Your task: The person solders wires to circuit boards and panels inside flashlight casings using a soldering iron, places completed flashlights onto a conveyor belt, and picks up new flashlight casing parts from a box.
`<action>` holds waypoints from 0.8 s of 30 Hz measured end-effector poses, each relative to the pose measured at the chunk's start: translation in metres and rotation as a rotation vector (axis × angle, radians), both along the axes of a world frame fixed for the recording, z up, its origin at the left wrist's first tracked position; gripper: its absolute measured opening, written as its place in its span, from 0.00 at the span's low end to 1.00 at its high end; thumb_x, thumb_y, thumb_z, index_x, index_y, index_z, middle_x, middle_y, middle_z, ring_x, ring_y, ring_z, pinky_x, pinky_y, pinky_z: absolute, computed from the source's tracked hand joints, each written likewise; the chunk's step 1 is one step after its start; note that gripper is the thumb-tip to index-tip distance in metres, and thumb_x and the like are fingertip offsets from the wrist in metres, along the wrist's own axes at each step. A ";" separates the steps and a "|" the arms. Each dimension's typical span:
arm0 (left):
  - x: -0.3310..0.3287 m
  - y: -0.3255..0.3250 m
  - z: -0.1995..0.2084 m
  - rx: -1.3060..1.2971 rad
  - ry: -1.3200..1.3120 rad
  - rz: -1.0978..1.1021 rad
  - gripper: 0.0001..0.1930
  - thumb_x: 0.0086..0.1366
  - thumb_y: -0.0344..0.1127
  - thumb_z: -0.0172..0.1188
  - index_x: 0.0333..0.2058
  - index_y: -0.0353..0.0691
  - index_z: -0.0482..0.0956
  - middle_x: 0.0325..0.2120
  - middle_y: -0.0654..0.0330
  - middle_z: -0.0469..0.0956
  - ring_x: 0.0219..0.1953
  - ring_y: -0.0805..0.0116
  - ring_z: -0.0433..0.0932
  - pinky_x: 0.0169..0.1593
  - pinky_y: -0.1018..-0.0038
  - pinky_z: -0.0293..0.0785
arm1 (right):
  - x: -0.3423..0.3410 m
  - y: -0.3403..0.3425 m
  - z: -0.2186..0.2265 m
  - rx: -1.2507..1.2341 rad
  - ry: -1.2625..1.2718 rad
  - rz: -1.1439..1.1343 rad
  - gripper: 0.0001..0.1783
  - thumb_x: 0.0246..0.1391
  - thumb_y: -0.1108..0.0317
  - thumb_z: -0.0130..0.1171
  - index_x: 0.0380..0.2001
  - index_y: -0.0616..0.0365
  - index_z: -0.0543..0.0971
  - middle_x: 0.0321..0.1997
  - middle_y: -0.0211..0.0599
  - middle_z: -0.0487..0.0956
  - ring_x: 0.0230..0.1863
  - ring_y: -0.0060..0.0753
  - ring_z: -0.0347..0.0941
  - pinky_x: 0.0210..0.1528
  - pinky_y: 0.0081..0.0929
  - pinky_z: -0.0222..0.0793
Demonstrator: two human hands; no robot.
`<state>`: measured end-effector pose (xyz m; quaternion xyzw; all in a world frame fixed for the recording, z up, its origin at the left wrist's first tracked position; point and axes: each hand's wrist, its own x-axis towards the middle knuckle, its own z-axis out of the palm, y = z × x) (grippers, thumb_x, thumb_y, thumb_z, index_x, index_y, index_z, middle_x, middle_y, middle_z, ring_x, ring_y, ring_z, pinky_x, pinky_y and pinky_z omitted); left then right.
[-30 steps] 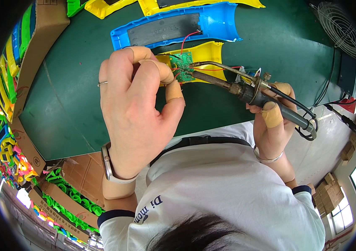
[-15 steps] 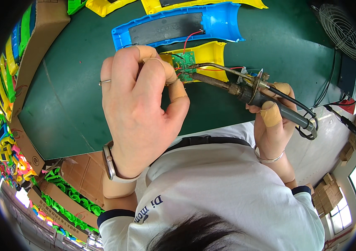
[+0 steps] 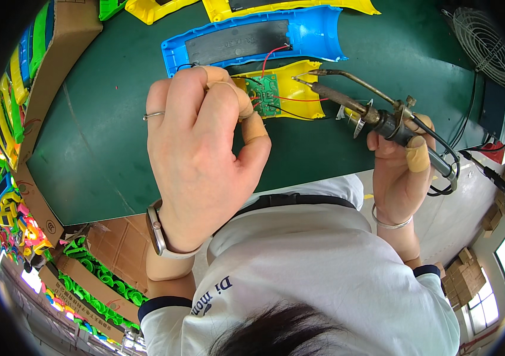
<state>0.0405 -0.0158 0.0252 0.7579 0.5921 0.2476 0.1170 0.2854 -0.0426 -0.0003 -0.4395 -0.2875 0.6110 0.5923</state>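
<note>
On the table a green circuit board (image 3: 270,98) lies in a yellow plastic shell (image 3: 303,105), with red and black wires running off it. My left hand (image 3: 202,139) is closed in a pinch at the board's left edge, covering the shell's left end; its fingers hide what they grip. Tan finger covers wrap several fingertips. My right hand (image 3: 404,178) grips a soldering iron (image 3: 334,94) with a thin metal feed tube (image 3: 359,82) alongside. The iron's tip is over the right part of the yellow shell, apart from the board. A blue shell (image 3: 318,32) with a black panel lies just beyond.
More yellow shells (image 3: 291,8) lie at the far edge of the green table (image 3: 104,130). A cardboard box (image 3: 65,71) of coloured shells stands at left. At far right is a round wire guard (image 3: 484,44). A small round metal part (image 3: 353,121) sits under the iron.
My right hand has drawn the soldering iron rightward, and its tip has come off the circuit board. My left hand has hardly moved and keeps its pinch.
</note>
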 end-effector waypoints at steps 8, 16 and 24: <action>-0.011 0.006 -0.026 0.270 -0.066 -0.113 0.15 0.52 0.27 0.70 0.38 0.42 0.77 0.36 0.58 0.79 0.36 0.56 0.74 0.40 0.65 0.71 | 0.008 0.009 -0.003 0.058 0.009 0.010 0.17 0.66 0.63 0.55 0.51 0.64 0.72 0.46 0.36 0.76 0.38 0.28 0.78 0.46 0.36 0.76; -0.067 0.008 -0.015 0.251 -0.061 -0.205 0.19 0.53 0.29 0.71 0.45 0.45 0.82 0.37 0.59 0.79 0.39 0.58 0.77 0.41 0.65 0.74 | 0.009 0.007 -0.002 0.118 0.027 0.046 0.16 0.68 0.63 0.53 0.52 0.63 0.72 0.48 0.38 0.75 0.42 0.30 0.79 0.46 0.37 0.75; -0.104 -0.039 0.011 0.286 0.556 -0.678 0.11 0.57 0.34 0.67 0.40 0.52 0.85 0.49 0.66 0.77 0.49 0.64 0.76 0.48 0.69 0.74 | 0.019 0.024 -0.006 0.185 -0.017 0.099 0.18 0.68 0.61 0.52 0.53 0.63 0.72 0.44 0.35 0.77 0.42 0.26 0.76 0.46 0.39 0.70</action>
